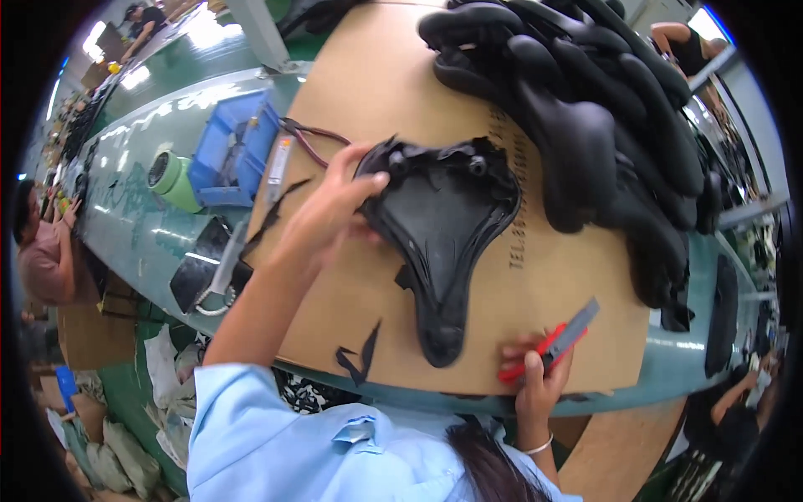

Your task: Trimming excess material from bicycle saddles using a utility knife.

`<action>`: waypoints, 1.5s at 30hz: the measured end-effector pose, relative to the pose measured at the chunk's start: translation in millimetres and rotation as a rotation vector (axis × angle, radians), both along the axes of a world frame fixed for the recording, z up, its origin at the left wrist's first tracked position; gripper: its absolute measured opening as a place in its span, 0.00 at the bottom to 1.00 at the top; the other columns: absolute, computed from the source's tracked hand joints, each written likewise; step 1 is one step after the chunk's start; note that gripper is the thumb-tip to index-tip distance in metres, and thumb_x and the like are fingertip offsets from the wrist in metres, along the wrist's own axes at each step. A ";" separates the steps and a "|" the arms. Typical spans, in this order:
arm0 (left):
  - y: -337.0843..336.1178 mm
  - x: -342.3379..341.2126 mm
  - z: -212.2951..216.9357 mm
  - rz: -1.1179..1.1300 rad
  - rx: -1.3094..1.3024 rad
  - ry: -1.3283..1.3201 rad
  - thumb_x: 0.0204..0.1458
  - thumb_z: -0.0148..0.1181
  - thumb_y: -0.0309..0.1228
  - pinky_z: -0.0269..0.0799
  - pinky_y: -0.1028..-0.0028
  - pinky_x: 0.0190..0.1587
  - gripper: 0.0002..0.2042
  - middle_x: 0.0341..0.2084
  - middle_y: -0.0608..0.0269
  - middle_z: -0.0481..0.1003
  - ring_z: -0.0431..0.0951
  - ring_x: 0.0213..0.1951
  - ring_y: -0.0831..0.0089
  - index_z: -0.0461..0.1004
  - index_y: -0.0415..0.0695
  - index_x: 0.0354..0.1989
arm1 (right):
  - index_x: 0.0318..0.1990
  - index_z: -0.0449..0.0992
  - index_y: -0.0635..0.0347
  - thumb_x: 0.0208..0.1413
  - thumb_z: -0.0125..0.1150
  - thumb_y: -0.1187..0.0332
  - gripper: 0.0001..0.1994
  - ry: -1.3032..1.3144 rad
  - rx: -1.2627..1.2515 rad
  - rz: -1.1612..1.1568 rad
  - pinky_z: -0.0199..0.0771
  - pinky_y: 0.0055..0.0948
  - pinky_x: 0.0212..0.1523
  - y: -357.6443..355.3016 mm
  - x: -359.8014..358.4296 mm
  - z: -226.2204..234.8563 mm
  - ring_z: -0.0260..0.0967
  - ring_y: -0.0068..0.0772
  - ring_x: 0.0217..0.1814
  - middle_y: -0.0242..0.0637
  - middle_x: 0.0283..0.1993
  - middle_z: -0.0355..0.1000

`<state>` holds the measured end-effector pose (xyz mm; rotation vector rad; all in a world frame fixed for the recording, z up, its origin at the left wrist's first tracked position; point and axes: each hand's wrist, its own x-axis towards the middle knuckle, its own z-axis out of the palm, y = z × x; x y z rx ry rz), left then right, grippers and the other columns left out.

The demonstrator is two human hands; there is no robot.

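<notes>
A black bicycle saddle lies underside up over the cardboard sheet, its narrow nose toward me. My left hand grips the saddle's wide rear edge at its left, thumb on the rim. Ragged black cover material shows along that rear edge. In my right hand is a red utility knife, fingers closed round its handle. The grey blade is out and points up and right, apart from the saddle. Black offcut strips lie on the cardboard left of the saddle nose.
Black saddles are heaped at the right. Red-handled pliers lie at the cardboard's left edge. Beyond them are a blue bin, a green cylindrical object and a phone. Other people work farther off on both sides.
</notes>
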<state>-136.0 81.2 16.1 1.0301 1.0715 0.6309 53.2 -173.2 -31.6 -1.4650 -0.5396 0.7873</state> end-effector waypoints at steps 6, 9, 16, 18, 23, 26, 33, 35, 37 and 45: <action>-139.3 -19.5 -13.9 0.200 0.300 0.263 0.53 0.60 0.35 0.73 0.70 0.36 0.23 0.38 0.61 0.69 0.73 0.41 0.70 0.60 0.43 0.54 | 0.51 0.66 0.66 0.53 0.64 0.71 0.20 -0.220 -0.152 0.150 0.70 0.21 0.38 -2.0 26.6 10.9 0.69 0.21 0.36 0.35 0.35 0.72; -148.8 1.1 0.4 0.004 0.795 0.513 0.52 0.61 0.32 0.70 0.69 0.41 0.13 0.34 0.59 0.68 0.72 0.39 0.66 0.69 0.42 0.43 | 0.51 0.68 0.64 0.49 0.68 0.71 0.22 -0.433 -0.329 0.035 0.68 0.20 0.37 -15.2 31.2 42.0 0.66 0.18 0.32 0.31 0.33 0.72; -161.9 79.3 -0.6 -0.359 0.978 0.425 0.50 0.60 0.29 0.67 0.63 0.36 0.05 0.27 0.56 0.71 0.72 0.32 0.56 0.76 0.39 0.29 | 0.49 0.67 0.66 0.42 0.70 0.72 0.25 -1.006 -0.236 0.260 0.72 0.41 0.34 2.7 14.5 46.6 0.72 0.53 0.32 0.50 0.34 0.73; -162.0 87.1 -9.5 -0.357 0.962 0.479 0.50 0.59 0.30 0.67 0.62 0.36 0.06 0.26 0.56 0.71 0.72 0.32 0.56 0.77 0.39 0.28 | 0.48 0.67 0.66 0.44 0.66 0.75 0.22 -0.952 -0.292 0.261 0.73 0.36 0.35 2.6 14.0 46.2 0.73 0.47 0.31 0.47 0.32 0.74; -163.1 85.9 -3.5 -0.440 0.735 0.436 0.48 0.61 0.34 0.62 0.63 0.40 0.09 0.25 0.57 0.71 0.71 0.35 0.60 0.77 0.40 0.25 | 0.47 0.67 0.66 0.47 0.62 0.77 0.18 -0.405 -0.223 0.222 0.73 0.29 0.35 -5.4 18.4 47.7 0.75 0.36 0.31 0.43 0.30 0.74; -166.1 86.5 -10.0 -0.353 0.789 0.456 0.44 0.64 0.34 0.62 0.68 0.39 0.08 0.22 0.62 0.70 0.70 0.30 0.66 0.77 0.41 0.25 | 0.49 0.65 0.65 0.47 0.65 0.75 0.22 -0.633 -0.186 0.244 0.73 0.30 0.37 -7.6 10.6 47.1 0.75 0.36 0.34 0.42 0.35 0.75; -165.3 78.9 -16.8 -0.315 0.667 0.348 0.41 0.63 0.29 0.64 0.72 0.34 0.06 0.20 0.64 0.69 0.69 0.27 0.71 0.74 0.40 0.21 | 0.60 0.66 0.60 0.54 0.62 0.73 0.25 -0.959 -0.038 0.344 0.74 0.30 0.39 -33.7 45.7 50.4 0.75 0.40 0.36 0.45 0.41 0.75; -165.2 78.0 -19.4 -0.272 0.696 0.298 0.39 0.63 0.27 0.64 0.74 0.28 0.05 0.19 0.65 0.69 0.68 0.25 0.74 0.74 0.40 0.20 | 0.60 0.69 0.57 0.54 0.61 0.74 0.24 -0.930 -0.050 0.365 0.72 0.29 0.33 -38.5 46.0 52.3 0.72 0.37 0.30 0.43 0.33 0.74; -165.5 77.4 -20.6 -0.269 0.688 0.295 0.39 0.63 0.27 0.63 0.74 0.27 0.05 0.18 0.65 0.69 0.68 0.24 0.74 0.74 0.40 0.20 | 0.60 0.70 0.54 0.52 0.63 0.73 0.25 -0.965 -0.177 0.532 0.67 0.31 0.27 -40.4 48.3 54.5 0.66 0.34 0.23 0.40 0.24 0.70; -157.7 74.7 -20.0 -0.320 0.655 0.181 0.39 0.64 0.24 0.63 0.77 0.27 0.06 0.18 0.67 0.70 0.68 0.23 0.78 0.73 0.38 0.19 | 0.61 0.69 0.52 0.51 0.63 0.74 0.27 -1.005 -0.341 0.603 0.64 0.33 0.24 -71.7 46.4 62.3 0.62 0.36 0.19 0.39 0.21 0.66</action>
